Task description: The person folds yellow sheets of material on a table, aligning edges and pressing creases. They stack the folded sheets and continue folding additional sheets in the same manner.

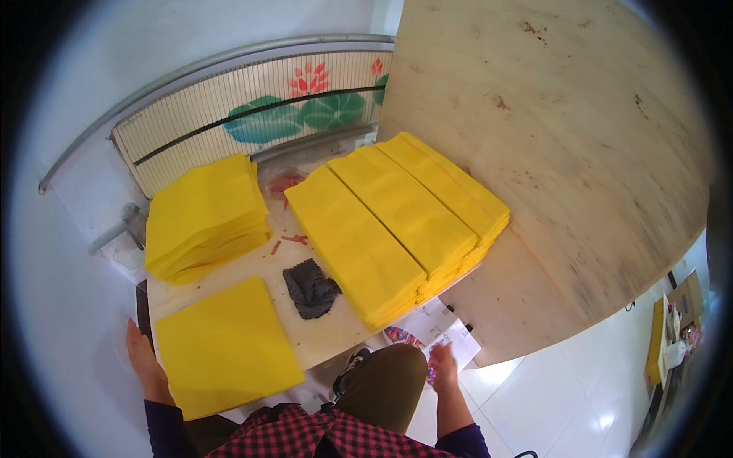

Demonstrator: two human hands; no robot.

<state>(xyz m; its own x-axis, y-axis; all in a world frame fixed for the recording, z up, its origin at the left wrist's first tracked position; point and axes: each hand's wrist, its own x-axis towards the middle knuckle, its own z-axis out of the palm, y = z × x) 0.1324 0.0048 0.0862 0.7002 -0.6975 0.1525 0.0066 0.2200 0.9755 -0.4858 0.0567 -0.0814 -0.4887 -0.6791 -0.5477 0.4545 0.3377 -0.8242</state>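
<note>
My left hand [146, 365] is at the left side of a flat yellow fabric stack [229, 343] near the table's front edge. Its fingers are stretched out and hold nothing. My right hand [444, 368] hangs low beside my knee, over white printed sheets [454, 336] with black clips. Colourful patterned material [402, 336] shows next to the sheets and by the right fingers. Whether the right hand grips anything cannot be made out. A crumpled dark grey cloth [311, 288] with zigzag edges lies on the table beyond the flat yellow stack.
Folded yellow fabric bundles [397, 221] lie side by side at the right of the table [305, 336]. Another yellow pile [206, 217] stands back left. Reddish strips [294, 240] and a clear bag [284, 185] lie between. A large wooden board [550, 168] rises at right.
</note>
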